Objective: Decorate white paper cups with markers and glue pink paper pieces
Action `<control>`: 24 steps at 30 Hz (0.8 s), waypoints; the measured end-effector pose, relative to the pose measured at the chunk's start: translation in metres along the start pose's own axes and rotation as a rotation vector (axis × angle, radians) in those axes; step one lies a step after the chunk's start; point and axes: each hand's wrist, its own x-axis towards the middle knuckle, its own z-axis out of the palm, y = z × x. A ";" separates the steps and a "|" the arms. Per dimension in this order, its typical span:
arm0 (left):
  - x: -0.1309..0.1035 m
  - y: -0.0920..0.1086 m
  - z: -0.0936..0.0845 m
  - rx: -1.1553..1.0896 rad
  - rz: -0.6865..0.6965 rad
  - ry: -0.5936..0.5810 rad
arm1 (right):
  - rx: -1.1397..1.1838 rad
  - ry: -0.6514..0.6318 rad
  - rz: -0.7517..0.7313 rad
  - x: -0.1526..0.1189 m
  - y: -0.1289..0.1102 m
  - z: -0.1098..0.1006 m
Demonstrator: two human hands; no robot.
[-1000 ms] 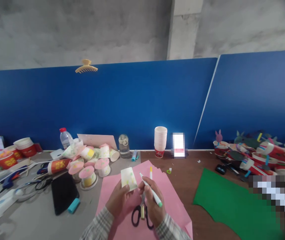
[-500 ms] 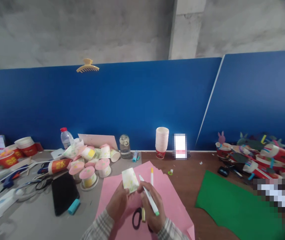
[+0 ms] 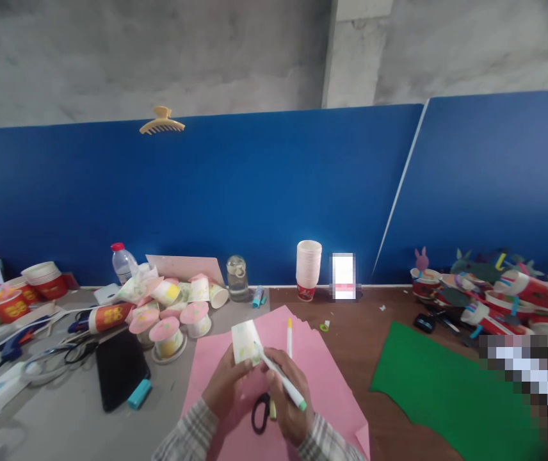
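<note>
My left hand (image 3: 228,380) grips a white paper cup (image 3: 244,340) with green and yellow marks on its side, tipped over above the pink paper (image 3: 322,390). In my right hand (image 3: 293,394) is a white marker pen (image 3: 281,376) with a green end; its tip meets the cup's side. Beneath the hands lie scissors with black handles (image 3: 260,415), partly hidden by the right hand, and a small yellowish piece (image 3: 273,410) beside them. A second white marker with a yellow end (image 3: 289,336) rests on the pink paper.
Decorated paper cups (image 3: 167,336) cluster at left, near a black tablet (image 3: 119,368) and a blue glue stick (image 3: 139,394). Stacked white cups (image 3: 308,266) and a glass jar (image 3: 238,282) stand at the back. Green paper (image 3: 427,378) lies right, by piled cup crafts (image 3: 509,301).
The marker's tip has moved left onto the cup's side, where before it was just off the cup's edge. The view has shifted slightly.
</note>
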 end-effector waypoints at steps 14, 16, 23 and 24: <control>0.002 0.000 0.000 0.027 0.001 0.038 | -0.043 -0.051 0.037 0.003 0.002 0.001; 0.001 0.000 0.001 0.025 -0.002 0.036 | -0.050 -0.047 0.033 0.003 0.003 0.001; 0.001 0.000 0.001 0.041 0.021 0.045 | -0.071 -0.037 0.018 0.001 0.008 0.002; 0.001 0.000 0.001 0.036 0.021 0.048 | -0.071 -0.039 0.022 0.001 0.008 0.002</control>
